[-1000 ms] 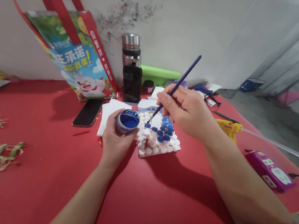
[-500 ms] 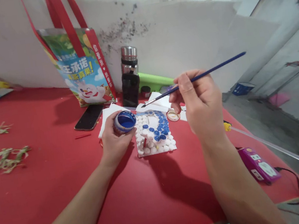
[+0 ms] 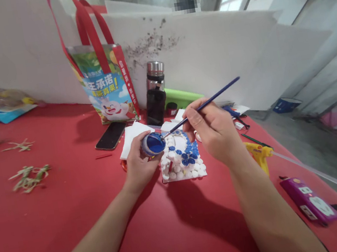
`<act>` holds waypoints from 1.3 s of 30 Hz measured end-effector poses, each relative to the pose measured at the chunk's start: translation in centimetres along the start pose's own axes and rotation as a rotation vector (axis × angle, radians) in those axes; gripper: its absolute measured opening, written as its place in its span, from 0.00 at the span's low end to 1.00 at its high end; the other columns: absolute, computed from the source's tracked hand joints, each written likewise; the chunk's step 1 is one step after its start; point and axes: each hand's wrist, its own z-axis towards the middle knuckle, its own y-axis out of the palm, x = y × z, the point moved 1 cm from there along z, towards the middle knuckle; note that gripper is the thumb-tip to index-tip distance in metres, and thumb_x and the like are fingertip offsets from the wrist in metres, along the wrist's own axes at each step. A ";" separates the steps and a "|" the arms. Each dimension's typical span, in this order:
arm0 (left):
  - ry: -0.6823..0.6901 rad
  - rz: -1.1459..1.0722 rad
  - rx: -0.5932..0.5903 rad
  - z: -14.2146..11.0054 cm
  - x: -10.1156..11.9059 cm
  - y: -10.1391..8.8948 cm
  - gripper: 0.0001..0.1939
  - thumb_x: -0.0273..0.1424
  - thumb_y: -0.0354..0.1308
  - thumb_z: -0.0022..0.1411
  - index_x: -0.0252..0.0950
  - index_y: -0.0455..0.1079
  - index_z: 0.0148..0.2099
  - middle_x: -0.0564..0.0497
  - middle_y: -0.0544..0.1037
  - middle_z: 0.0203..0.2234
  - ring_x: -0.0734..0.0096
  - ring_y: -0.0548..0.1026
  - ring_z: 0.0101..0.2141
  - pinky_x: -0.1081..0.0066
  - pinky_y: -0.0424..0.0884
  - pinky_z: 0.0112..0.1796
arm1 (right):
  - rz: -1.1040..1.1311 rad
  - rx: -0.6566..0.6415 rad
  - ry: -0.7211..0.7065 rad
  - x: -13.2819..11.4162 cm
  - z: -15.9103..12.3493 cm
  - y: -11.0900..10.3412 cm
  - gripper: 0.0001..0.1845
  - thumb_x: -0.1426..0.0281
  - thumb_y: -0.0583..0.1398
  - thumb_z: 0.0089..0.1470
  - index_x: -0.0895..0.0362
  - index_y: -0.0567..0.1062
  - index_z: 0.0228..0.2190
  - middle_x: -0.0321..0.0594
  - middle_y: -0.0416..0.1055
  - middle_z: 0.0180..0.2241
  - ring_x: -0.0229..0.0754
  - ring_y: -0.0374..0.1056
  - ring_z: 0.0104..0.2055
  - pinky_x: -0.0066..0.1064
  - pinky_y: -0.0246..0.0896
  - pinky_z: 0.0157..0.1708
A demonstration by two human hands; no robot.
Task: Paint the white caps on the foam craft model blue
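My left hand (image 3: 140,160) is wrapped round a small jar of blue paint (image 3: 155,144), its mouth tilted towards me. Between the fingers of my right hand (image 3: 212,129) is a blue-handled paintbrush (image 3: 212,98), slanting down to the left. Its tip is at the jar's right rim; whether it touches cannot be made out. Below and beside the jar lies a board covered with white and blue round pieces (image 3: 183,170). Blue ones curve down its right side, and white ones fill the left and bottom. My right hand partly hides a pale lid (image 3: 198,137).
Behind stand a black and silver bottle (image 3: 155,98) and a printed bag (image 3: 106,89); a phone (image 3: 111,136) lies before them. White paper (image 3: 134,133) is beside the jar. At right are a yellow glue gun (image 3: 260,155) and a purple corded box (image 3: 310,201). Woven straw pieces (image 3: 31,178) lie left.
My right hand has brought the brush down and left, its tip now at the jar's rim. The view has shifted, so the scene sits lower and further right.
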 end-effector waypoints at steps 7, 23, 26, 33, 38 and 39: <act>0.039 0.084 -0.009 0.1 0.7 -0.2 0.30 0.32 0.75 0.60 0.42 0.73 0.63 0.43 0.82 0.58 0.53 0.83 0.56 0.55 0.82 0.58 | -0.110 -0.137 0.011 0.7 -0.1 1.4 0.12 0.60 0.57 0.78 0.51 0.69 0.40 0.33 0.74 0.31 0.37 0.71 0.30 0.35 0.62 0.34; 0.125 0.044 -0.004 -0.1 0.2 0.0 0.31 0.28 0.75 0.61 0.42 0.74 0.65 0.44 0.82 0.58 0.55 0.83 0.57 0.56 0.82 0.59 | -0.140 -0.144 -0.004 1.1 -0.2 1.6 0.11 0.60 0.58 0.77 0.51 0.68 0.40 0.34 0.74 0.30 0.39 0.71 0.30 0.34 0.62 0.33; 0.119 0.059 0.001 -0.1 0.1 -0.1 0.31 0.29 0.75 0.61 0.42 0.74 0.65 0.44 0.82 0.57 0.55 0.84 0.56 0.57 0.83 0.58 | -0.152 -0.102 0.000 0.9 -0.2 1.2 0.11 0.60 0.58 0.78 0.50 0.69 0.40 0.34 0.75 0.31 0.39 0.72 0.30 0.34 0.60 0.32; 0.104 0.067 0.012 0.0 -0.2 -0.1 0.31 0.29 0.76 0.60 0.41 0.74 0.64 0.44 0.82 0.58 0.54 0.84 0.56 0.56 0.82 0.59 | -0.186 -0.106 -0.024 0.5 -0.1 0.7 0.11 0.61 0.58 0.77 0.51 0.69 0.39 0.33 0.74 0.30 0.38 0.72 0.30 0.35 0.61 0.34; 0.088 0.071 0.008 0.1 -0.3 -0.2 0.31 0.30 0.76 0.60 0.41 0.74 0.64 0.43 0.82 0.58 0.53 0.84 0.57 0.54 0.82 0.59 | -0.211 -0.104 -0.047 0.4 0.0 0.3 0.11 0.62 0.57 0.77 0.51 0.68 0.38 0.33 0.73 0.29 0.39 0.70 0.29 0.36 0.62 0.34; 0.088 0.071 0.006 0.1 -0.2 -0.2 0.31 0.30 0.76 0.60 0.41 0.74 0.64 0.43 0.82 0.58 0.53 0.84 0.57 0.54 0.82 0.59 | -0.212 -0.102 -0.047 0.4 0.0 0.2 0.11 0.62 0.57 0.76 0.51 0.68 0.38 0.33 0.73 0.29 0.39 0.70 0.29 0.36 0.62 0.34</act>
